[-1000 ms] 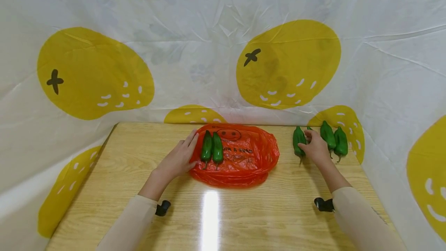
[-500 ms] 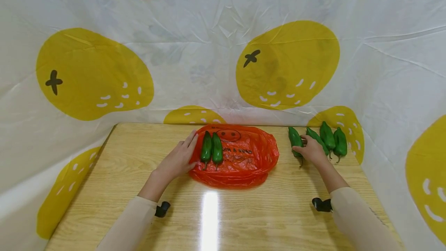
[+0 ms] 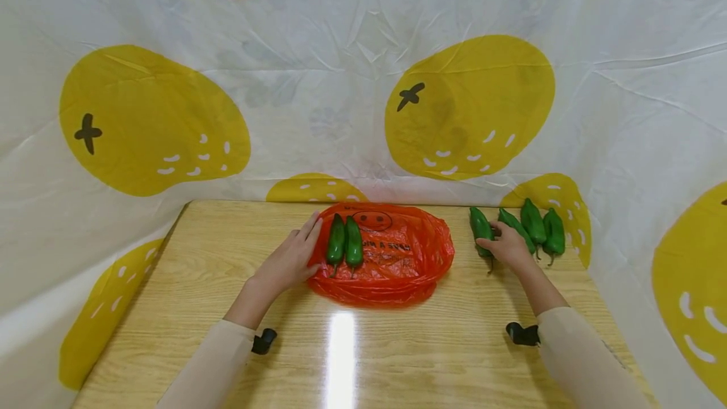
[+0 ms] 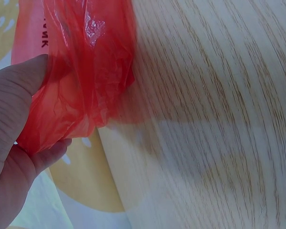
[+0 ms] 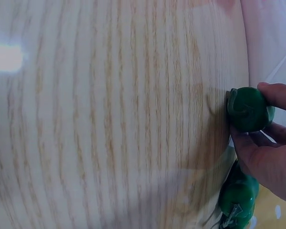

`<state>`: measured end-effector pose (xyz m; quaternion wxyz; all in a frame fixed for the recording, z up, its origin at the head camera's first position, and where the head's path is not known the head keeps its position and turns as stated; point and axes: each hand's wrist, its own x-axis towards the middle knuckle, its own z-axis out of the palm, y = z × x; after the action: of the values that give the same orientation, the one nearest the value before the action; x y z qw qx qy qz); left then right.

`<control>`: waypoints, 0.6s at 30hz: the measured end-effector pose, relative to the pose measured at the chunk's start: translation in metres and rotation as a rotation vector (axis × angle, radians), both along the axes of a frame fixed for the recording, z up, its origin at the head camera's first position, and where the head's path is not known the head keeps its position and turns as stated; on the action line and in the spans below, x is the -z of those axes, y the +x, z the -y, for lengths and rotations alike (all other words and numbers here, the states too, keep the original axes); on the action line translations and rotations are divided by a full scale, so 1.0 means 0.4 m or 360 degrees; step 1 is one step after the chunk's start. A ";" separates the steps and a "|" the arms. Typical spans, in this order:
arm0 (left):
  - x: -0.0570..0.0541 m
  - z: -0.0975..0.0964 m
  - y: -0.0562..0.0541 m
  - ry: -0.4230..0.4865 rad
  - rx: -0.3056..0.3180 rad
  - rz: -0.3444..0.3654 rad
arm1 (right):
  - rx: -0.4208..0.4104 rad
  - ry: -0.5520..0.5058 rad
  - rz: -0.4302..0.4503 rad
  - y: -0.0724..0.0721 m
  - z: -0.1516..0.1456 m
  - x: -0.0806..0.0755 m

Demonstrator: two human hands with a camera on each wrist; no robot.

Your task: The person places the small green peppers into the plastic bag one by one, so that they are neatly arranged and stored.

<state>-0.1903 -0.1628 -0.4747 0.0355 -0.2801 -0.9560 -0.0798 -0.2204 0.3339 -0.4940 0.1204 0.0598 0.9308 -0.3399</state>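
Note:
A red plastic bag (image 3: pixel 392 257) with black print lies flat on the wooden table. Two green peppers (image 3: pixel 336 240) lie side by side on its left part, stems toward the front. My left hand (image 3: pixel 292 257) holds the bag's left edge; in the left wrist view the thumb (image 4: pixel 31 74) is on one side of the film and the fingers are behind it. Over on the right, my right hand (image 3: pixel 508 245) pinches another green pepper (image 5: pixel 250 109) between thumb and fingers, its stem facing the right wrist camera. Three more green peppers (image 3: pixel 532 221) lie just right of that hand.
The table (image 3: pixel 227 232) has wood grain and a bright light reflection near its front middle. A white cloth (image 3: pixel 329 106) printed with yellow fruit hangs behind it and along both sides. Black wrist mounts (image 3: pixel 522 334) stick out inward from both sleeves.
The pepper in my right hand has shifted slightly left and tilted, apart from the other peppers, with the hand following. A pepper formerly hidden behind this hand now shows. My left hand stays at the bag.

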 end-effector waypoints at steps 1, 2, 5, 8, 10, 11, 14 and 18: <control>0.001 -0.002 -0.001 -0.0003 0.0000 0.0001 | 0.0005 -0.0015 0.0001 0.003 -0.003 -0.001; 0.002 -0.004 -0.001 -0.0006 0.0002 -0.0001 | 0.0013 -0.0040 0.0001 0.006 -0.006 -0.003; 0.003 -0.002 -0.002 -0.0010 0.0005 -0.0013 | 0.0024 -0.0128 0.0003 0.012 -0.010 -0.003; 0.003 0.002 -0.002 -0.0009 0.0014 -0.0020 | 0.0032 -0.0205 0.0005 0.020 -0.013 -0.005; 0.003 0.003 -0.002 -0.0007 0.0013 -0.0018 | 0.0022 -0.0227 -0.0002 0.026 -0.016 -0.004; 0.003 0.003 -0.002 -0.0005 0.0013 -0.0018 | 0.0026 -0.0249 -0.0004 0.030 -0.017 -0.005; 0.003 0.002 -0.003 0.0003 0.0013 -0.0015 | 0.0045 -0.0294 -0.0023 0.042 -0.020 -0.006; 0.003 0.001 -0.003 0.0013 0.0009 0.0000 | 0.0054 -0.0366 -0.0026 0.058 -0.023 -0.010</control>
<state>-0.1915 -0.1630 -0.4759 0.0363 -0.2827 -0.9548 -0.0840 -0.1973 0.3429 -0.4901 0.1131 0.0587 0.8854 -0.4471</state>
